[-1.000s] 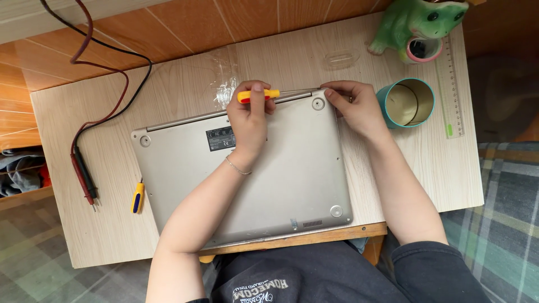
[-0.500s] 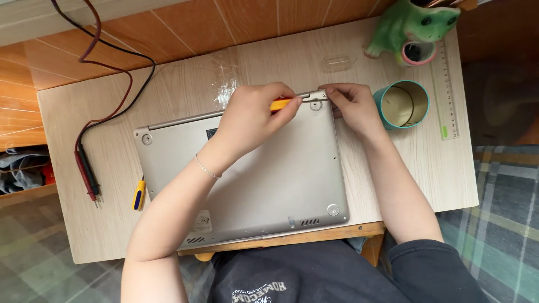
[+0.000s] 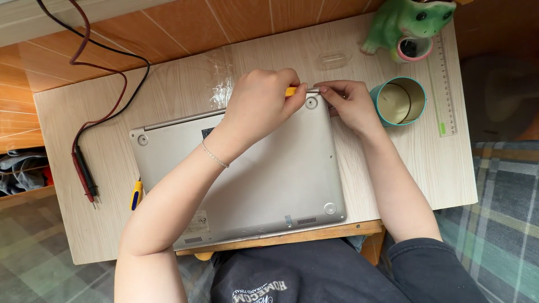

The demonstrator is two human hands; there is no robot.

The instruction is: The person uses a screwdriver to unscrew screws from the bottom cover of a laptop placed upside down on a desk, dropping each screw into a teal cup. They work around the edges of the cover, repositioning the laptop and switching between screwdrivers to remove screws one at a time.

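A silver laptop (image 3: 269,174) lies upside down on the light wooden table (image 3: 404,163), its bottom cover facing up. My left hand (image 3: 261,104) reaches across it and grips a yellow-handled screwdriver (image 3: 292,91) at the laptop's far right corner. The metal tip points right toward my right hand (image 3: 348,104), which pinches the shaft by that corner, next to a round rubber foot (image 3: 311,102). Most of the handle is hidden inside my left fist.
A teal tin cup (image 3: 400,101) stands just right of my right hand, with a green frog pot (image 3: 410,25) behind it and a ruler (image 3: 443,84) at the table's right edge. Red and black multimeter probes (image 3: 84,174), a small yellow-blue screwdriver (image 3: 135,194) and clear plastic (image 3: 222,84) lie left.
My left hand has carried the screwdriver rightward from the laptop's far edge middle to its far right corner, where it now meets my right hand. The view shifted slightly.
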